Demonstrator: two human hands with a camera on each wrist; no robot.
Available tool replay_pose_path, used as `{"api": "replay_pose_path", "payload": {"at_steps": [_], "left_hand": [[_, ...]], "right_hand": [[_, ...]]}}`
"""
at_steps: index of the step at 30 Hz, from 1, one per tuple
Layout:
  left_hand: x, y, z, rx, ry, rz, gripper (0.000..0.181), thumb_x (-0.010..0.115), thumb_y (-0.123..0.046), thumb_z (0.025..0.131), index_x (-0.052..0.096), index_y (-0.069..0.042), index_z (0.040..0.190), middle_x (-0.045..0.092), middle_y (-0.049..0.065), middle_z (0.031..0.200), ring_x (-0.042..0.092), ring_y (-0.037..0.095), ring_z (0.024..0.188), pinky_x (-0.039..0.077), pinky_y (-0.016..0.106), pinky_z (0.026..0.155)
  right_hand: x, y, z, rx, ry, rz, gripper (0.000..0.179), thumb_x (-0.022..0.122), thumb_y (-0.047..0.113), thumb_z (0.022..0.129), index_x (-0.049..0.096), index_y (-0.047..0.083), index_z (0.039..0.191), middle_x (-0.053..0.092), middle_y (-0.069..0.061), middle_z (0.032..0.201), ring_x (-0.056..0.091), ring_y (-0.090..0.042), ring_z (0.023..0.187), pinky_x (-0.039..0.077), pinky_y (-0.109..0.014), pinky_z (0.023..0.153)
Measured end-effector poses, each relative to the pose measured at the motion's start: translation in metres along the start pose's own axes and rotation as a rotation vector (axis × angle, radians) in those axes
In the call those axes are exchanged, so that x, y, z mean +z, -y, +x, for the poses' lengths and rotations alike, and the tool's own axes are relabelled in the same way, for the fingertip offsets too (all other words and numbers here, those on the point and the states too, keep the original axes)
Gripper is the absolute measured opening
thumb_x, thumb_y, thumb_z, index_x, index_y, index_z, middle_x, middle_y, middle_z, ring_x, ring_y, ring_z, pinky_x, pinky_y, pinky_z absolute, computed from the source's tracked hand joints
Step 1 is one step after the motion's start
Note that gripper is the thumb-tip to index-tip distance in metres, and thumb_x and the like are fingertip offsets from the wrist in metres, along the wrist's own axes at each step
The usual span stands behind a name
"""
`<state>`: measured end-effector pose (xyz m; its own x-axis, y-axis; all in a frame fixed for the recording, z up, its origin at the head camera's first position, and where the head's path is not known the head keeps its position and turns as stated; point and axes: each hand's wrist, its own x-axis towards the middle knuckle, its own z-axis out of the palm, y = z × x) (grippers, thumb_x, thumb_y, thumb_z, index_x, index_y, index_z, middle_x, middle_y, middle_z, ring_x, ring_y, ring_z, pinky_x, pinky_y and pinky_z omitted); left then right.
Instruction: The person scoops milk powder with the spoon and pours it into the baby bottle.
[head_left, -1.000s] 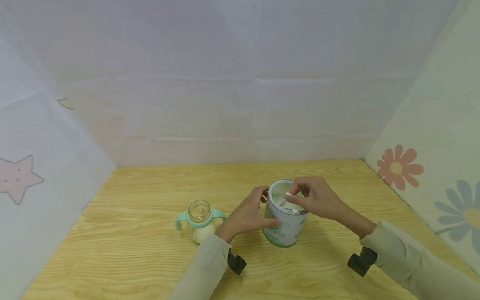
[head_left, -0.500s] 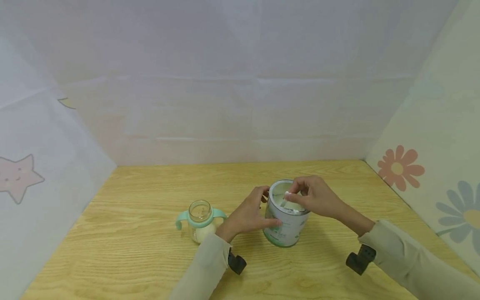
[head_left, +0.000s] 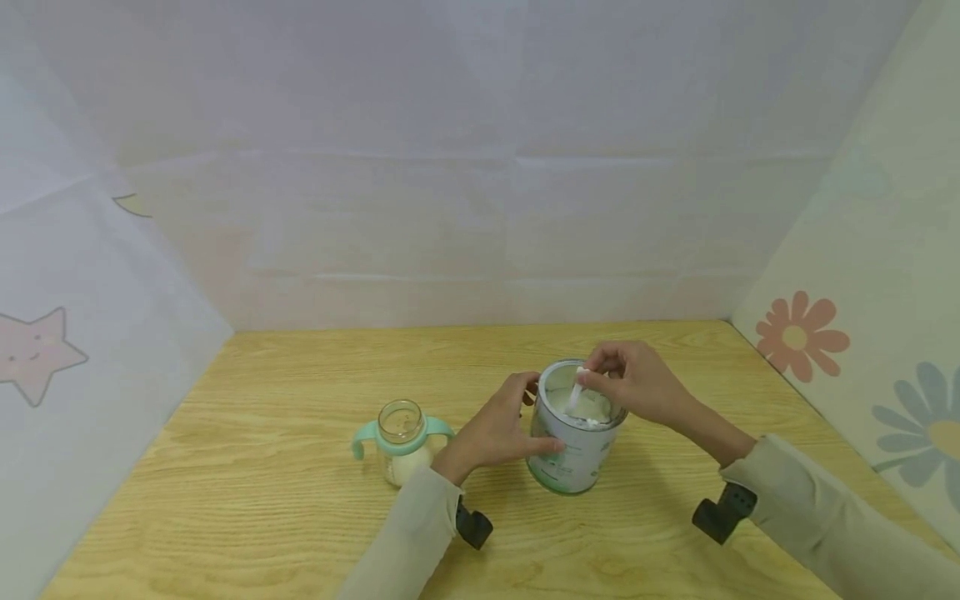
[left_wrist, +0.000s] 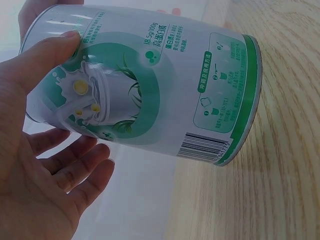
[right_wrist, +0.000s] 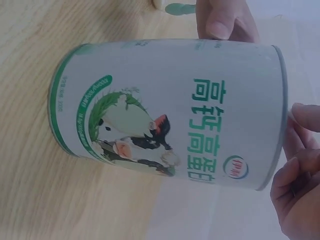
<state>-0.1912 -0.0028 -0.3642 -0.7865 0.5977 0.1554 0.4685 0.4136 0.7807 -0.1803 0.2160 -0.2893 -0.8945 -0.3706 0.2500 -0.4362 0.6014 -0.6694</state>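
Nearer the table (head_left: 255,517)'s right edge than its left, can (head_left: 579,457) upright; my left hand (head_left: 495,429) half-curled round its side, holding it; my right hand (head_left: 641,385) pinches a white handle (head_left: 575,396) dipping into the open top; bottle (head_left: 400,446) nearer left edge

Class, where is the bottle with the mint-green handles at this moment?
In the head view, the bottle stands upright on the wooden table to the left of the tin, with the left hand between them.
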Motion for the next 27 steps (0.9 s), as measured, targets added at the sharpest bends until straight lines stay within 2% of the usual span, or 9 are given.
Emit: {"api": "replay_pose_path", "payload": {"at_steps": [3,7,10,15,22,27], "left_hand": [[0.0,0.0,0.0,-0.004,-0.002,0.004,0.084,0.076,-0.034,0.081,0.027,-0.01,0.145,0.041,0.004,0.131,0.043,0.02,0.116,0.044,0.033,0.093],[0.0,0.001,0.0,0.0,-0.005,0.005,0.084,0.076,-0.033,0.081,0.028,-0.01,0.145,0.042,0.004,0.131,0.043,0.019,0.115,0.044,0.033,0.092],[0.0,0.001,0.0,0.008,-0.005,0.002,0.083,0.076,-0.033,0.081,0.028,-0.01,0.145,0.042,0.005,0.131,0.043,0.019,0.114,0.044,0.033,0.092],[0.001,0.001,0.001,0.017,-0.007,-0.001,0.083,0.077,-0.032,0.081,0.028,-0.009,0.144,0.041,0.005,0.13,0.043,0.02,0.114,0.044,0.033,0.093],[0.001,0.001,0.001,0.026,-0.004,-0.026,0.082,0.076,-0.03,0.081,0.028,-0.008,0.144,0.039,0.006,0.134,0.044,0.023,0.117,0.044,0.033,0.093],[0.001,0.001,0.001,0.032,-0.009,-0.036,0.081,0.077,-0.029,0.081,0.029,-0.009,0.144,0.039,0.005,0.134,0.043,0.021,0.117,0.043,0.033,0.094]], "right_hand": [[-0.003,0.002,0.0,0.006,-0.032,-0.03,0.011,0.066,0.014,0.09,0.065,0.003,0.088,0.068,-0.011,0.083,0.062,-0.016,0.061,0.046,-0.024,0.053],[-0.005,0.002,0.001,0.006,-0.058,-0.038,0.011,0.066,0.014,0.09,0.065,0.003,0.088,0.069,-0.011,0.085,0.061,-0.016,0.06,0.045,-0.024,0.052],[-0.006,0.002,0.001,-0.003,-0.068,-0.027,0.01,0.065,0.013,0.09,0.064,0.003,0.087,0.069,-0.012,0.084,0.051,-0.01,0.051,0.04,-0.023,0.048],[-0.008,0.006,0.001,-0.018,-0.083,-0.019,0.009,0.065,0.01,0.09,0.064,0.001,0.088,0.069,-0.014,0.084,0.038,-0.004,0.047,0.035,-0.022,0.045],[-0.01,0.009,0.002,-0.012,-0.087,-0.01,0.009,0.064,0.009,0.09,0.064,0.0,0.09,0.066,-0.01,0.08,0.041,-0.004,0.049,0.037,-0.022,0.045],[-0.012,0.009,0.002,-0.009,-0.094,-0.007,0.009,0.063,0.009,0.091,0.063,-0.001,0.092,0.065,-0.013,0.08,0.048,-0.005,0.052,0.042,-0.022,0.047]]}}
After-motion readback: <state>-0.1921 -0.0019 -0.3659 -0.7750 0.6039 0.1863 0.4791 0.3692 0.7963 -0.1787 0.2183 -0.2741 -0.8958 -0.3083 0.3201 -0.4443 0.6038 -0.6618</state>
